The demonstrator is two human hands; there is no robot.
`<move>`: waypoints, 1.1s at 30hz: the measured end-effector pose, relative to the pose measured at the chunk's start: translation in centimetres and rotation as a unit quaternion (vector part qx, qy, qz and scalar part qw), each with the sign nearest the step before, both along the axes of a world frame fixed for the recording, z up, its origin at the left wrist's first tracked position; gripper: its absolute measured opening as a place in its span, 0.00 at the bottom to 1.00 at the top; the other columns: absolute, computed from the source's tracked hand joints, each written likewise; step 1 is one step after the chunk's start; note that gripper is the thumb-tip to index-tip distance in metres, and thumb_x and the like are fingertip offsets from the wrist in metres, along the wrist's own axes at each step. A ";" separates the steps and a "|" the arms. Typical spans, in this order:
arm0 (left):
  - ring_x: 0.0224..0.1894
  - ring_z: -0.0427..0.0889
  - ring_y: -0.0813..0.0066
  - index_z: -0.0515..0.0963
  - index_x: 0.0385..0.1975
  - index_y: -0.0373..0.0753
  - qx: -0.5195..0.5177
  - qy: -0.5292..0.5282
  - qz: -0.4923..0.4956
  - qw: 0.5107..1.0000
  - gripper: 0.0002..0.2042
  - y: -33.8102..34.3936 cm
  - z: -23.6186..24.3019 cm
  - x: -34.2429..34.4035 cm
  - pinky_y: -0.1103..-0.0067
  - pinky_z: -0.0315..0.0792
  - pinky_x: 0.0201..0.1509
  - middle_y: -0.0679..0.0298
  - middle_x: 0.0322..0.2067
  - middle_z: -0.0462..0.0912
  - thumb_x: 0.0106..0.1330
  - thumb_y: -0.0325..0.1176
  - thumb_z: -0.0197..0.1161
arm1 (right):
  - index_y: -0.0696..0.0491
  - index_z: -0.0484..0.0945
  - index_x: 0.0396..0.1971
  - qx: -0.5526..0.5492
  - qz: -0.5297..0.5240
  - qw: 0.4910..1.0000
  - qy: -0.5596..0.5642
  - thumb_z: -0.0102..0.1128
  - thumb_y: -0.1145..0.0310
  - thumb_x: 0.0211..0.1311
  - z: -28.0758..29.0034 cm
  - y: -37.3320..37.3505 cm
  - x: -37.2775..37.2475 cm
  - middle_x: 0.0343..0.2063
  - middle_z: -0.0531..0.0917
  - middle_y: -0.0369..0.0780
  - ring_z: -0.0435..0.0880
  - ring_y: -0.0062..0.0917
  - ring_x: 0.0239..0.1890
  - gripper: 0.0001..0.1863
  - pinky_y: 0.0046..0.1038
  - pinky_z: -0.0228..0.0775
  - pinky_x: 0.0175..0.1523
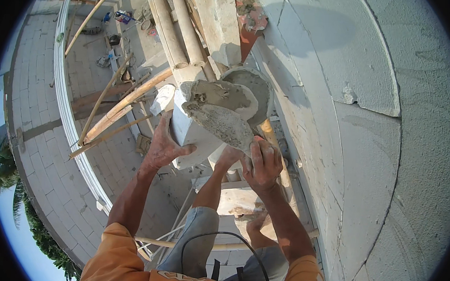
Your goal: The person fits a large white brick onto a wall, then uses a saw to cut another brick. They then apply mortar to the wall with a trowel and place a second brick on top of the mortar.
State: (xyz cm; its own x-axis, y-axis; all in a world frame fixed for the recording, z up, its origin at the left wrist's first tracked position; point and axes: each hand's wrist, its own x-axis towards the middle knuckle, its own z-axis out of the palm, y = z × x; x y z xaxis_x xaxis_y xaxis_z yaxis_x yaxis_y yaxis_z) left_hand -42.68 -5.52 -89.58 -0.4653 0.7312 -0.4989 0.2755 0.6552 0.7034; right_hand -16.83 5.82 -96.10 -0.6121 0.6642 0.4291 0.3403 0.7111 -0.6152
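A pale lightweight block stands in front of me. My left hand grips its left side, with the fingers reaching along the edge and the thumb over the near face. In my right hand is the rim of a mortar-crusted bowl, tilted over the block. Wet grey mortar shows inside it, and a dried crust covers its near side. Just behind it sits a round pan with grey mortar residue. The bowl hides part of the block's top and of the pan.
A grey block wall runs close along my right. Bamboo poles and logs cross ahead and left. A long bundle of pale metal strips slants at the left. Far below lie tools and debris. My knees are bent under my arms.
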 end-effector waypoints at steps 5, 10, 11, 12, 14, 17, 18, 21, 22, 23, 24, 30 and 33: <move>0.59 0.72 0.60 0.60 0.64 0.31 0.021 0.014 -0.005 1.000 0.51 -0.6 -1.2 -0.4 0.67 0.65 0.66 0.53 0.56 0.72 0.36 0.38 0.81 | 0.60 0.74 0.49 -0.051 -0.011 0.998 0.018 0.66 0.77 0.48 0.3 0.2 1.9 0.40 0.79 0.51 0.81 0.46 0.38 0.24 0.42 0.75 0.42; 0.61 0.71 0.60 0.59 0.66 0.31 0.056 0.002 0.009 0.998 0.52 -1.4 -1.1 -0.8 0.67 0.64 0.67 0.52 0.58 0.70 0.36 0.38 0.81 | 0.62 0.75 0.47 -0.183 -0.092 0.979 0.024 0.66 0.79 0.46 -0.6 2.7 2.9 0.40 0.79 0.51 0.81 0.44 0.38 0.23 0.40 0.76 0.42; 0.61 0.70 0.60 0.59 0.66 0.31 0.067 -0.009 0.009 0.998 0.53 -1.6 -1.2 -0.8 0.66 0.63 0.67 0.52 0.58 0.70 0.36 0.38 0.81 | 0.62 0.75 0.47 -0.183 -0.092 0.979 0.022 0.66 0.79 0.46 -0.9 3.5 2.4 0.40 0.79 0.51 0.81 0.44 0.38 0.23 0.40 0.76 0.42; 0.62 0.70 0.60 0.58 0.67 0.31 0.078 -0.019 0.009 0.997 0.54 -1.8 -1.3 -0.8 0.66 0.63 0.68 0.52 0.58 0.70 0.36 0.37 0.81 | 0.62 0.75 0.48 -0.151 -0.089 0.984 0.015 0.66 0.79 0.46 -1.5 4.3 1.9 0.41 0.79 0.51 0.81 0.44 0.39 0.23 0.40 0.76 0.42; 0.62 0.70 0.60 0.58 0.67 0.31 0.081 -0.017 0.008 0.997 0.53 -1.8 -1.3 -0.7 0.66 0.63 0.68 0.52 0.58 0.70 0.36 0.37 0.81 | 0.62 0.75 0.48 -0.119 -0.084 0.989 0.007 0.65 0.79 0.47 -2.1 4.5 1.5 0.41 0.79 0.51 0.81 0.44 0.39 0.24 0.40 0.75 0.43; 0.61 0.70 0.60 0.58 0.67 0.31 0.091 -0.037 0.036 0.995 0.53 -1.0 -0.7 0.0 0.67 0.63 0.68 0.52 0.58 0.70 0.36 0.37 0.81 | 0.63 0.75 0.50 -0.064 -0.042 0.995 -0.068 0.66 0.78 0.49 -3.2 3.6 1.4 0.42 0.79 0.51 0.80 0.45 0.41 0.24 0.41 0.75 0.44; 0.61 0.70 0.61 0.57 0.66 0.31 0.094 -0.053 0.067 0.992 0.53 -1.0 -0.3 0.2 0.67 0.64 0.67 0.52 0.58 0.70 0.36 0.37 0.80 | 0.62 0.75 0.50 -0.038 -0.060 0.994 -0.077 0.66 0.77 0.49 -3.7 2.5 1.5 0.42 0.78 0.52 0.80 0.46 0.41 0.25 0.42 0.74 0.44; 0.60 0.72 0.62 0.57 0.66 0.30 0.090 -0.068 0.088 0.990 0.52 -1.4 -0.9 -0.2 0.68 0.66 0.66 0.52 0.56 0.71 0.36 0.35 0.80 | 0.62 0.75 0.50 -0.003 -0.077 0.992 -0.099 0.68 0.74 0.50 -4.5 0.7 2.8 0.42 0.78 0.52 0.80 0.47 0.41 0.25 0.42 0.74 0.44; 0.60 0.72 0.62 0.57 0.66 0.30 0.088 -0.068 0.088 0.990 0.52 -1.8 -1.1 -0.4 0.68 0.66 0.66 0.52 0.56 0.71 0.36 0.35 0.80 | 0.62 0.75 0.49 0.005 -0.077 0.991 -0.106 0.69 0.72 0.50 -4.8 0.4 3.4 0.42 0.78 0.52 0.80 0.48 0.41 0.25 0.43 0.74 0.44; 0.59 0.73 0.62 0.57 0.65 0.30 0.082 -0.050 0.085 0.992 0.52 -2.4 -1.5 -0.7 0.67 0.66 0.65 0.53 0.55 0.71 0.36 0.34 0.80 | 0.62 0.75 0.49 0.002 -0.077 0.991 -0.106 0.69 0.72 0.50 -5.4 0.1 4.2 0.42 0.78 0.52 0.80 0.48 0.41 0.25 0.43 0.74 0.44; 0.58 0.73 0.63 0.57 0.64 0.29 0.077 -0.035 0.081 0.993 0.51 -2.8 -1.9 -0.9 0.67 0.67 0.65 0.53 0.54 0.72 0.36 0.33 0.80 | 0.61 0.75 0.49 -0.023 -0.075 0.990 -0.118 0.69 0.72 0.49 -6.2 0.0 5.3 0.42 0.78 0.51 0.80 0.47 0.41 0.24 0.42 0.74 0.43; 0.56 0.75 0.64 0.61 0.59 0.32 0.093 -0.073 0.137 0.983 0.44 -3.4 -1.2 -1.5 0.68 0.71 0.62 0.54 0.54 0.71 0.38 0.28 0.77 | 0.57 0.77 0.50 -0.147 -0.088 0.933 -0.316 0.67 0.73 0.48 -9.9 1.8 6.3 0.39 0.79 0.46 0.82 0.39 0.42 0.25 0.40 0.79 0.43; 0.56 0.75 0.64 0.60 0.59 0.32 0.097 -0.055 0.157 0.981 0.44 -4.4 -1.7 -1.9 0.68 0.71 0.62 0.55 0.53 0.70 0.39 0.28 0.76 | 0.57 0.75 0.49 -0.181 0.016 0.887 -0.425 0.67 0.69 0.49 -11.7 4.0 2.5 0.37 0.80 0.45 0.84 0.39 0.41 0.24 0.36 0.80 0.42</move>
